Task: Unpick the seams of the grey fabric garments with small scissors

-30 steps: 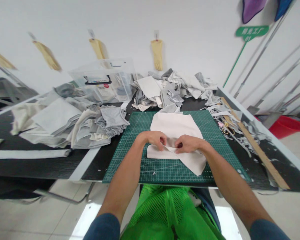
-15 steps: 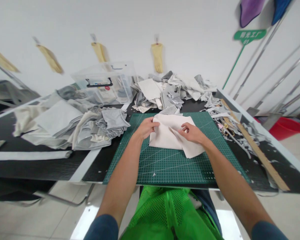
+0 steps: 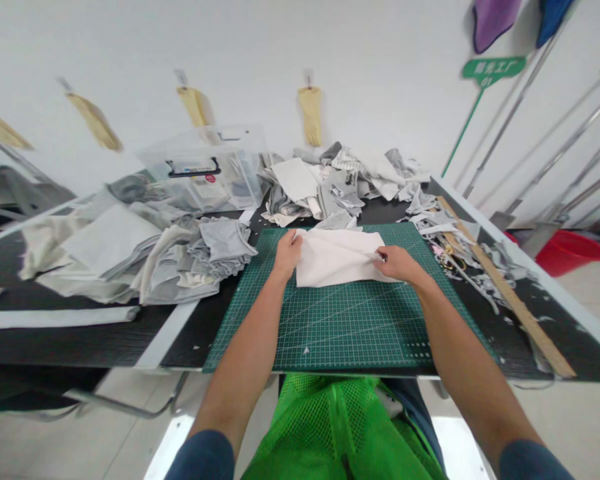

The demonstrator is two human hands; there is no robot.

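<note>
A pale, off-white piece of fabric [image 3: 337, 257] lies folded on the green cutting mat [image 3: 340, 333], with creases running toward its right side. My left hand [image 3: 289, 253] pinches its upper left corner between thumb and fingers. At the right end, my right hand [image 3: 396, 262] grips the cloth with closed fingers, drawing it into a small fold. The fabric spans the gap between both hands. Its far edge lies near the back of the mat.
Piles of grey and white cloth lie left [image 3: 115, 247] and behind the mat [image 3: 320, 180]. A clear plastic box [image 3: 205, 173] stands at the back. Right of the mat are fabric scraps, gold-handled scissors [image 3: 447, 257] and a long wooden ruler [image 3: 510, 293].
My left hand has shifted left to the fabric's corner. My right hand has moved right and closed on the cloth. The lower flap is gone from the front, and the fabric lies straighter.
</note>
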